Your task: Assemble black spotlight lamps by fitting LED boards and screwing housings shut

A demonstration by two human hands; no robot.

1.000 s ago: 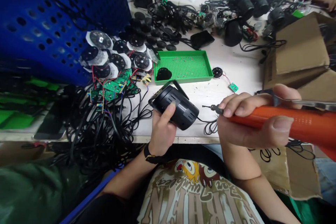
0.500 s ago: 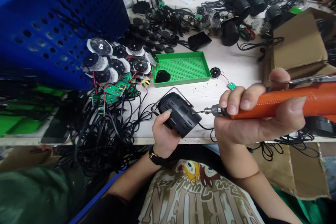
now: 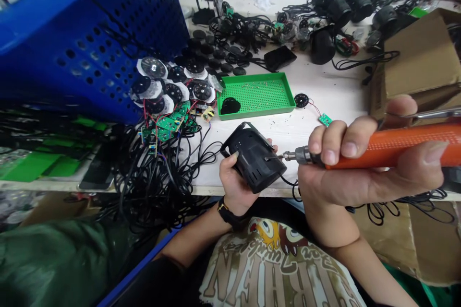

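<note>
My left hand (image 3: 236, 184) is closed around a black round lamp housing (image 3: 255, 157) held just above the table's front edge. My right hand (image 3: 355, 168) grips an orange electric screwdriver (image 3: 396, 146) lying nearly level, its metal bit touching the housing's right side. A thin black cable runs from the housing down past the table edge. A dark watch sits on my left wrist.
A green perforated tray (image 3: 259, 96) with small screws and a black disc lies behind the housing. Round LED boards and green circuit boards (image 3: 167, 122) with tangled black cables lie left, under a blue perforated crate (image 3: 90, 38). More black housings (image 3: 338, 7) sit far back; cardboard boxes (image 3: 418, 57) right.
The screwdriver has swung level and its bit has come up against the housing. My left hand has turned the housing and drawn it closer to the table's edge.
</note>
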